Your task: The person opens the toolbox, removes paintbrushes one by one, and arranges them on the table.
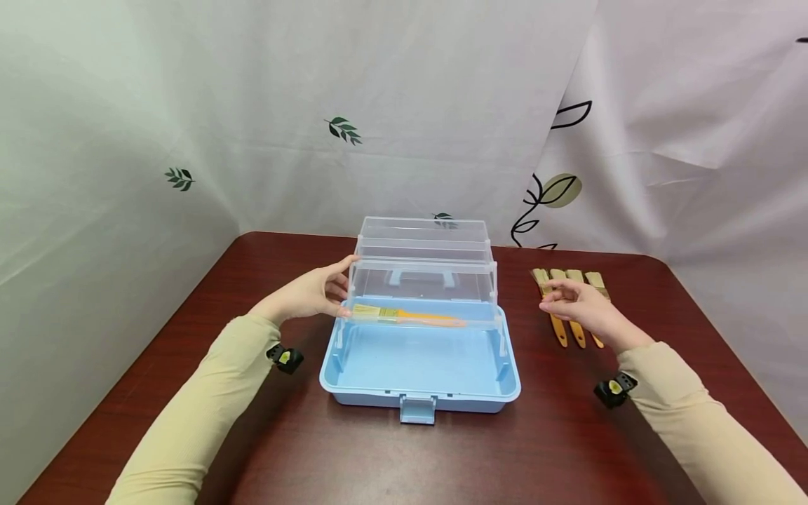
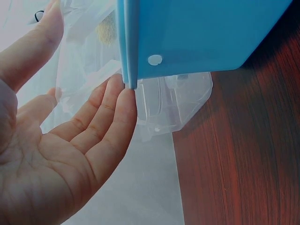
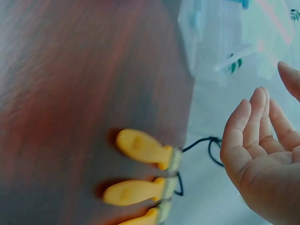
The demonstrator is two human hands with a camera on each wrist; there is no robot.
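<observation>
A light blue toolbox (image 1: 416, 358) stands unfolded on the table, its clear plastic trays (image 1: 424, 280) raised in tiers at the back. One paintbrush (image 1: 404, 315) with pale bristles and an orange handle lies along the lower tray. My left hand (image 1: 312, 291) touches the trays' left end, thumb at the lower tray's corner and forefinger higher up; in the left wrist view the other fingers (image 2: 110, 122) extend to the blue rim. Empty, my right hand (image 1: 583, 308) hovers over several similar paintbrushes (image 1: 559, 330) on the right, fingers loosely bent and partly covering them.
The dark reddish-brown table (image 1: 404, 463) extends around the toolbox. A blue latch (image 1: 417, 409) hangs from the box's front edge. White curtains (image 1: 404, 84) with leaf prints rise behind the table and along its sides.
</observation>
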